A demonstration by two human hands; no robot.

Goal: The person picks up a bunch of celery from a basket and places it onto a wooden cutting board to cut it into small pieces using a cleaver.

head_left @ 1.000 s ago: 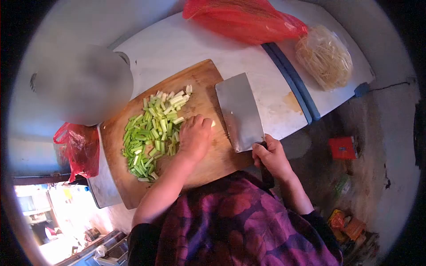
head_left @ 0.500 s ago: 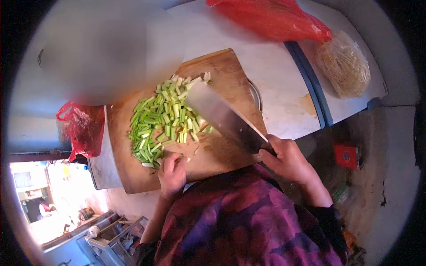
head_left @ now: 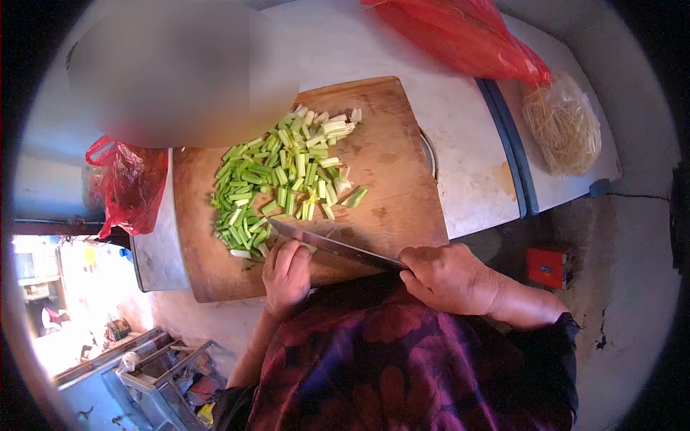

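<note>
Gripped in my right hand [head_left: 456,280] is the handle of a cleaver [head_left: 334,246]. Its blade reaches left across the near part of a wooden cutting board [head_left: 399,172], seen almost edge-on. My left hand [head_left: 287,279] is at the board's near edge, fingers curled together just below the blade's far end. Whatever lies under those fingers is hidden, though a small pale bit shows beside them. Chopped green stalks, looking like celery [head_left: 277,172], are heaped over the left and middle of the board, with paler pieces toward the top.
A red plastic bag [head_left: 460,36] and a clear bag of thin pale strands [head_left: 564,129] lie at the upper right. Another red bag [head_left: 133,187] sits left of the board. A metal ring handle [head_left: 431,154] shows behind the board; a red box [head_left: 548,267] is lower right.
The cleaver has come down and left from over the stalks to beside my left hand, its blade turned edge-on. My left hand stays curled near the board's edge.
</note>
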